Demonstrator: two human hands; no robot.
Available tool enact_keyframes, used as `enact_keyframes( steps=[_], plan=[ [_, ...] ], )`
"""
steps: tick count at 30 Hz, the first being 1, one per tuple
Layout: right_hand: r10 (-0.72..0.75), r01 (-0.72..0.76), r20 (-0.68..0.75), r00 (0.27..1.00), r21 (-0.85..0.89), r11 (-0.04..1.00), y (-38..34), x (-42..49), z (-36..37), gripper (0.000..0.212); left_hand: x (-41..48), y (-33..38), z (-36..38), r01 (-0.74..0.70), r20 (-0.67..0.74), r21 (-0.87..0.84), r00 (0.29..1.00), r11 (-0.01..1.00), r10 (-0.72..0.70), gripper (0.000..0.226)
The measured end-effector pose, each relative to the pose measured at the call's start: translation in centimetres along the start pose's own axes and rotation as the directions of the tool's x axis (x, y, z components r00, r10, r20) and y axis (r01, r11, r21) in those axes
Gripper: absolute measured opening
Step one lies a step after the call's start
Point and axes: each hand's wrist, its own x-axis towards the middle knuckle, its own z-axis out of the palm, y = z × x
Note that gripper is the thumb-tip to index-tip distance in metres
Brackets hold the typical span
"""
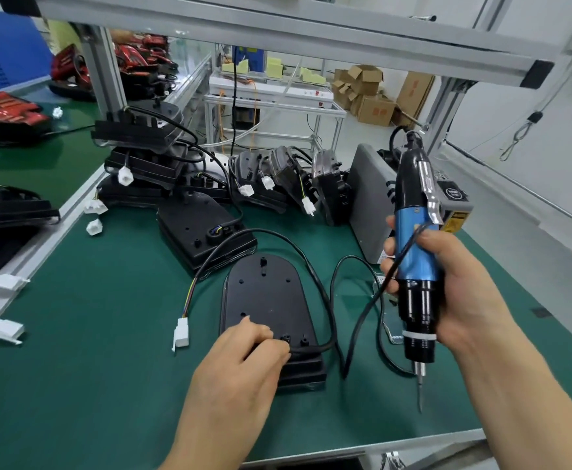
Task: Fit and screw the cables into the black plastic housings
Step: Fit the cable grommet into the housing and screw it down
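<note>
A person at an assembly worktop (108, 351) is steadying a black housing (264, 300) with the left hand (243, 354) while the right hand (454, 286) is holding a blue electric screwdriver (413, 252) upright off to the housing's right. The housing is lying flat on the green mat, its long axis running away from the person, rounded end far and stepped end near. The left fingers (271, 344) are curling down over that near end, clenching the cable (306, 261) where it is meeting the housing. Whether the hidden fingertips are pinching it or only pressing it down is not clear. From there the cable is looping out to the right, arcing round the far end and trailing down the left side to a white plug (181, 334) lying apart on the mat. Two small raised posts (286, 337) are sitting just beside the left fingers, on their right, between them and the tool. The right fingers are wrapping tightly round the screwdriver's barrel, and its bit (421, 395) is pointing down, hanging well clear of the housing, to the right of and nearer than the posts. The right hand is the one placed to drive: the coming move is likely calling for the bit to travel left and a little away, onto the posts, without fouling the loop of cable lying between.
</note>
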Motion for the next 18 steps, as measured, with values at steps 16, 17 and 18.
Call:
enact_keyframes(
  steps=[16,17,18],
  plan=[
    [0.093,-0.092,-0.017,0.996,0.021,0.996,-0.2,1.1,0.1,0.035,0.1,0.3,-0.2,0.014,0.006,0.032,1.0,0.999,-0.014,0.003],
    [0.097,-0.096,-0.017,0.995,0.036,0.995,-0.3,1.1,0.1,0.034,0.1,0.3,-0.2,0.016,0.009,0.036,1.0,0.999,-0.016,0.003],
    [0.097,-0.096,-0.01,0.995,0.052,0.994,-0.4,1.2,0.2,0.036,0.1,0.3,-0.2,0.018,0.01,0.038,1.0,0.999,-0.018,0.003]
  ],
)
